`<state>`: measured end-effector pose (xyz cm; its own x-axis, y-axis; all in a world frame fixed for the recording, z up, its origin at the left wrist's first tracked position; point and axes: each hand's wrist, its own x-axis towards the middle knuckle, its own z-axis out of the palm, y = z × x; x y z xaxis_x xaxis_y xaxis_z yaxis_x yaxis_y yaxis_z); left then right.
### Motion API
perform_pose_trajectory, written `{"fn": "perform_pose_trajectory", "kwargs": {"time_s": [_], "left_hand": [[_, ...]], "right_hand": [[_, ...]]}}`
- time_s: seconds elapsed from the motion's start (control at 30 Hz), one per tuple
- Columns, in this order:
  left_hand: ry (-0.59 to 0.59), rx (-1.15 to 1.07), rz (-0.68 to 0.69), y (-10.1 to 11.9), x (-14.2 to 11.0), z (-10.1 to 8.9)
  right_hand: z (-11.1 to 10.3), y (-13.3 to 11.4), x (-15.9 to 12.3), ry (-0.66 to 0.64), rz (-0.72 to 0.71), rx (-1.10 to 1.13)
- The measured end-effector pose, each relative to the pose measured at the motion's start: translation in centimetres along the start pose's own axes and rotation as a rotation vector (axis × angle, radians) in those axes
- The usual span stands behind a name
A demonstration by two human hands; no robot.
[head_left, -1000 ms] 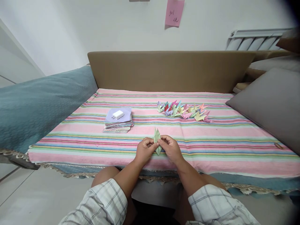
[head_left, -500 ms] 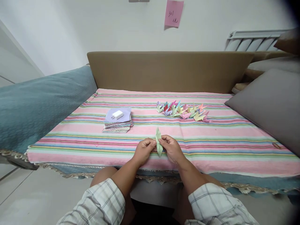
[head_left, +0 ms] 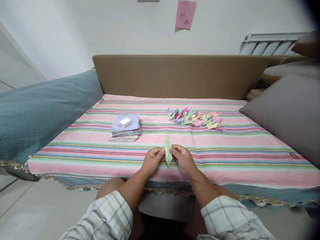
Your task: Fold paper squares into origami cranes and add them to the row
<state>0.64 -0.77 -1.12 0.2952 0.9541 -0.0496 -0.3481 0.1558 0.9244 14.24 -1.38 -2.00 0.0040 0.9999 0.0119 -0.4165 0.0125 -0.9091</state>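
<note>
Between my two hands stands a pale green folded origami paper (head_left: pixel 168 151), long and narrow with pointed ends at top and bottom. My left hand (head_left: pixel 153 160) pinches its left edge between thumb and fingers. On the other edge, my right hand (head_left: pixel 183 159) grips it with the thumb in front and the fingers partly hidden behind. Beyond my hands, several folded paper cranes (head_left: pixel 197 119) in many colours lie grouped on the striped cloth. To the left is a stack of square paper sheets (head_left: pixel 125 133), lilac on top, with a white charger plug (head_left: pixel 125 122) lying on it.
A pink striped cloth (head_left: pixel 82 146) covers the seat. Behind it rises a brown backrest (head_left: pixel 180 76). A teal covered armrest (head_left: pixel 50 103) bounds the left side, and a grey cushion (head_left: pixel 287 113) leans at the right. A small brown item (head_left: pixel 295 155) lies near that cushion.
The green paper has turned slightly and shows a broader face, its lower part shifted a little to the left. Both hands keep hold of it in nearly the same place.
</note>
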Motion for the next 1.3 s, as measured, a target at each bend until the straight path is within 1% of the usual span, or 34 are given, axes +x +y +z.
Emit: {"fn": "perform_pose_trajectory", "kwargs": {"time_s": [0.17,0.3,0.4,0.5,0.63,0.93,1.13,1.3], "left_hand": [[0.052,0.095,0.050,-0.2,0.1,-0.3],[0.049,0.249,0.151,-0.4,0.1,-0.7],[0.037,0.294,0.185,-0.6,0.2,-0.9],[0.030,0.283,0.176,-0.5,0.2,-0.8],[0.015,0.246,0.137,-0.3,0.1,-0.6],[0.006,0.117,0.058,0.0,-0.1,-0.2],[0.009,0.138,0.092,0.0,0.0,-0.4],[0.040,0.264,0.161,0.6,-0.2,-0.2]], "right_hand": [[0.0,0.1,0.1,-0.011,0.019,-0.019],[-0.1,0.3,0.2,0.004,0.007,-0.018],[0.0,0.2,0.1,0.008,-0.013,0.004],[0.1,0.0,0.1,0.014,-0.021,0.017],[0.0,-0.1,0.0,0.013,-0.015,-0.018],[-0.2,0.0,0.1,-0.006,-0.035,-0.057],[-0.3,0.1,0.0,-0.032,-0.043,-0.057],[-0.3,0.1,0.0,-0.032,-0.046,-0.122]]}}
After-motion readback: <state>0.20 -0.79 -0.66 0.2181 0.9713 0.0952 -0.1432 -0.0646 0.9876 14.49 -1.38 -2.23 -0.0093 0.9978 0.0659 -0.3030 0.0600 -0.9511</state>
